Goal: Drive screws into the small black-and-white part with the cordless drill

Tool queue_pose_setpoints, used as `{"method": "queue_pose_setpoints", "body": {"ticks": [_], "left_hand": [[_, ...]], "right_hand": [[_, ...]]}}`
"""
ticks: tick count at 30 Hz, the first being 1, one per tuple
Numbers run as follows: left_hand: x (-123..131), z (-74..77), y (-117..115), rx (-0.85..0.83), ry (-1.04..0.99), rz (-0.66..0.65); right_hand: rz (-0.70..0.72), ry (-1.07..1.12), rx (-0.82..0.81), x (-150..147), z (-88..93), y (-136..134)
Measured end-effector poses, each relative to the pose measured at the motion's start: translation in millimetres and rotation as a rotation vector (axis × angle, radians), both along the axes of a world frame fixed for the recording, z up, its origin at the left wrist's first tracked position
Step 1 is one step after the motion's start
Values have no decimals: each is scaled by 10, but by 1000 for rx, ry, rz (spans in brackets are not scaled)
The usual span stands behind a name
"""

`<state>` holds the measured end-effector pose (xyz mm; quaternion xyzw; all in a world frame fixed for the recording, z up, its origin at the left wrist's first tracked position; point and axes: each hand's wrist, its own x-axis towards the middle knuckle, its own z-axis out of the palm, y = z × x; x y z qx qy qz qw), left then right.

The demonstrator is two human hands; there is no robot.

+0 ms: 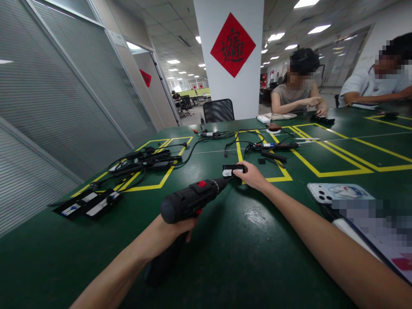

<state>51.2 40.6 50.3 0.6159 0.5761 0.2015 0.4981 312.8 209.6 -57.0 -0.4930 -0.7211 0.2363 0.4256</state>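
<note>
A black cordless drill [189, 199] with red switches is in my left hand [180, 225], its fingers wrapped round the handle. The drill's chuck points right and away from me, and its thin bit ends close to a small black block with a white label [228, 172]. Whether the bit touches the block I cannot tell. My right hand [249, 175] pinches the right end of that block between thumb and fingers, low over the green table [225, 240]. Part of the block is hidden behind my fingers.
Black cables and adapters [154, 161] lie at the left, near flat black labelled pieces [103, 204]. Past my right hand are a soldering iron [277, 146] and cords. A phone [341, 192] lies at the right. Two people sit across the table; a black chair [219, 110] stands behind it.
</note>
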Motion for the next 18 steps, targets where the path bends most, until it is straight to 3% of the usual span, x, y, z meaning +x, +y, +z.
{"method": "queue_pose_setpoints", "body": {"ticks": [18], "left_hand": [[7,11,-8,35,47,-14]], "right_hand": [[-5,5,7,-10,-5,1]]}}
